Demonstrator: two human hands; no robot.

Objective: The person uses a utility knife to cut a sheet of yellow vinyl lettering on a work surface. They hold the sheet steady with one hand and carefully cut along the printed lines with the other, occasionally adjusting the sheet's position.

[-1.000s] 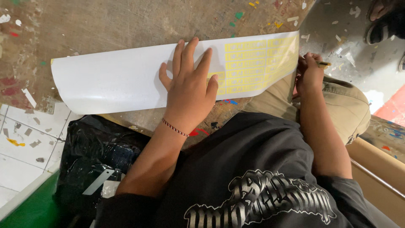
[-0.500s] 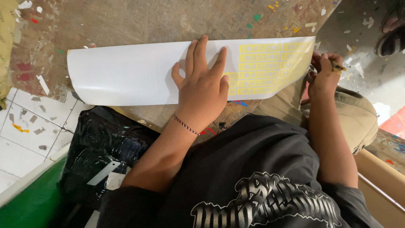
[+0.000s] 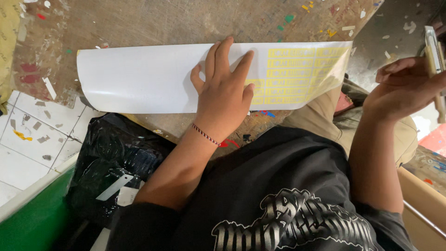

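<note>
While your left hand (image 3: 226, 93) pressed flat, fingers spread, on the sheet (image 3: 153, 79), it lay along the table (image 3: 139, 23) edge. Your right hand (image 3: 403, 88) gripped a knife (image 3: 434, 56) off the table.

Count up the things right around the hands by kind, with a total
Hands: 2, left hand flat on the sheet, right hand holding a tool
White sheet with yellow labels: 1
Tool: 1
Black bag: 1
Bracelet: 1
Total: 6

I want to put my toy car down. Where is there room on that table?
Bare worktop lies above the white sheet. The sheet's blank end beside the left hand is free too. Below, the black bag crowds things.
</note>
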